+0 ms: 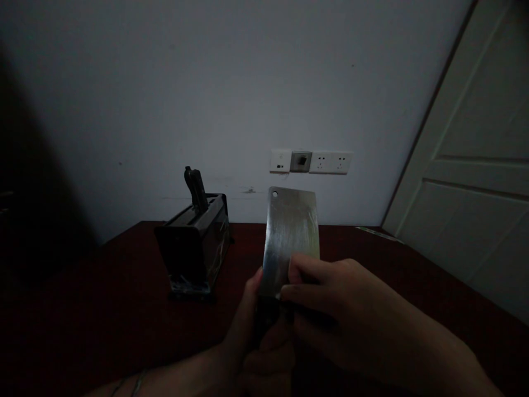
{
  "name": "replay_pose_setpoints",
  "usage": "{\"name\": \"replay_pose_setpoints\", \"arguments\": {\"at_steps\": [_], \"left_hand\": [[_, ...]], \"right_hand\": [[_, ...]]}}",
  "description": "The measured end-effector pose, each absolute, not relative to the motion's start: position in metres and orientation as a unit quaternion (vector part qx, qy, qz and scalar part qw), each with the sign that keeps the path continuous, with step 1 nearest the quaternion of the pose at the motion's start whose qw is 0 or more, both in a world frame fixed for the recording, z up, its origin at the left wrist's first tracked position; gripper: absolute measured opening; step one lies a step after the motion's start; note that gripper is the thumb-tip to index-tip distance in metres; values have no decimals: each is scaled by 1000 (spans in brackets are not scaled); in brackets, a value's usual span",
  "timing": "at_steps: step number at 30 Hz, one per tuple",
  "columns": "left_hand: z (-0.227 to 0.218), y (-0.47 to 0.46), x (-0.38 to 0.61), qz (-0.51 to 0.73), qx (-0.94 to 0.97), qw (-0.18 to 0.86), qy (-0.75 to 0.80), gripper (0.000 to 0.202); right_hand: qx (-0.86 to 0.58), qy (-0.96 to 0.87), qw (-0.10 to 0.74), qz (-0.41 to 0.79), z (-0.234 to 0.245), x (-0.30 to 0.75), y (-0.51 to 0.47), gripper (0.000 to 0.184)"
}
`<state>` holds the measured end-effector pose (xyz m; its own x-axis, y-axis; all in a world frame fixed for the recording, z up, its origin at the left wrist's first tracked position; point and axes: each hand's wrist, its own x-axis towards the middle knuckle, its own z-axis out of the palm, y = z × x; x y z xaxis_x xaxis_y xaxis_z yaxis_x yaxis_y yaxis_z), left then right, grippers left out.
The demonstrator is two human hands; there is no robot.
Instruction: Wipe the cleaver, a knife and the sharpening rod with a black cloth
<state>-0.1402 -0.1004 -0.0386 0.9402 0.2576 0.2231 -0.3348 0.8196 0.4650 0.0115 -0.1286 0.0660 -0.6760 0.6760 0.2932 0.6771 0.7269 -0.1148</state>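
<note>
A cleaver (291, 237) with a broad steel blade stands nearly upright in the middle of the head view, its hanging hole at the top left corner. My left hand (268, 358) is wrapped round its dark handle (266, 313), with the thumb along the blade's left side. My right hand (334, 298) lies over the lower right of the blade, its fingers curled together against the face near the handle. What these fingers hold, if anything, is hidden in the dimness. Left of the cleaver, a dark knife block (185, 256) stands on the table with black-handled tools (195, 188) in its top slots.
The dark red table (243, 242) runs back to a pale wall (231, 99). Behind the cleaver, socket plates (330, 162) are set in the wall. A white panelled door (475, 176) is at the right. The lighting is dim, darkest at the left.
</note>
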Motion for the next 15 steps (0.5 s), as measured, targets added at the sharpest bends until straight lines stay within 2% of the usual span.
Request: {"name": "replay_pose_setpoints", "arguments": {"at_steps": [6, 12, 15], "left_hand": [[-34, -98, -146, 206, 260, 942, -61, 77], [-25, -103, -144, 229, 287, 925, -96, 73], [-24, -103, -144, 228, 304, 919, -102, 72]], "right_hand": [[-347, -916, 201, 2, 63, 12, -123, 16], [-307, -900, 311, 1, 64, 25, -124, 22], [-308, -906, 290, -23, 66, 28, -127, 20]]}}
